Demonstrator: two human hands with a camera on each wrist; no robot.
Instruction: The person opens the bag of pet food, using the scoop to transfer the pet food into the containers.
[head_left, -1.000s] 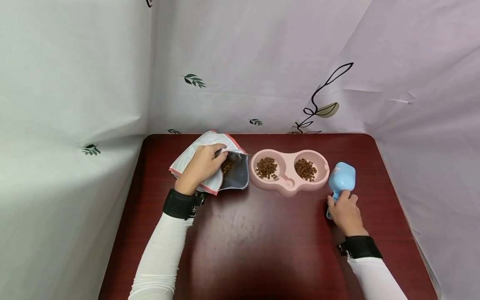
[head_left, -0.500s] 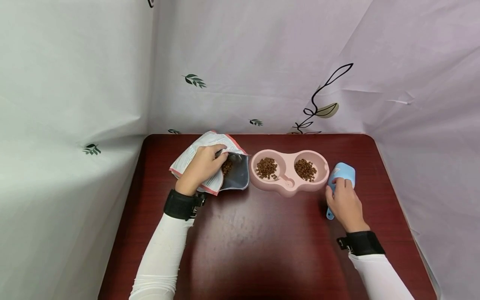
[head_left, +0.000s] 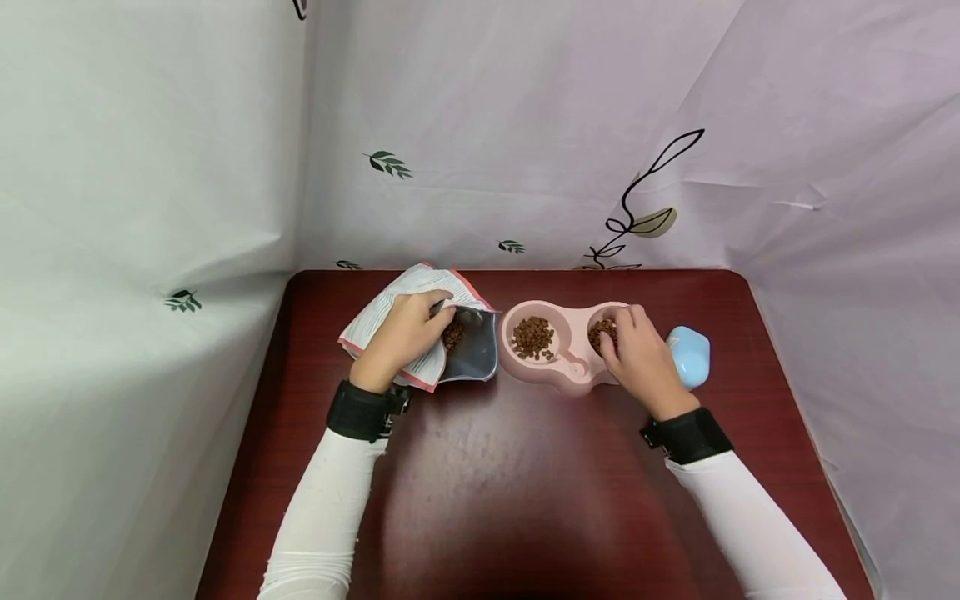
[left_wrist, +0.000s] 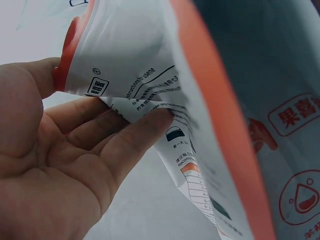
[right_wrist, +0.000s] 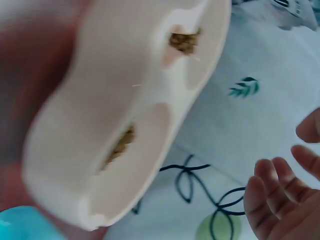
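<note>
While beside bowl, blue scoop.

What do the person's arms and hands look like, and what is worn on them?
Both arms are in long white sleeves. Each wrist carries a wide black band with a small dark fitting at its edge. The left hand and the right hand are bare: no gloves, rings or markings show.
</note>
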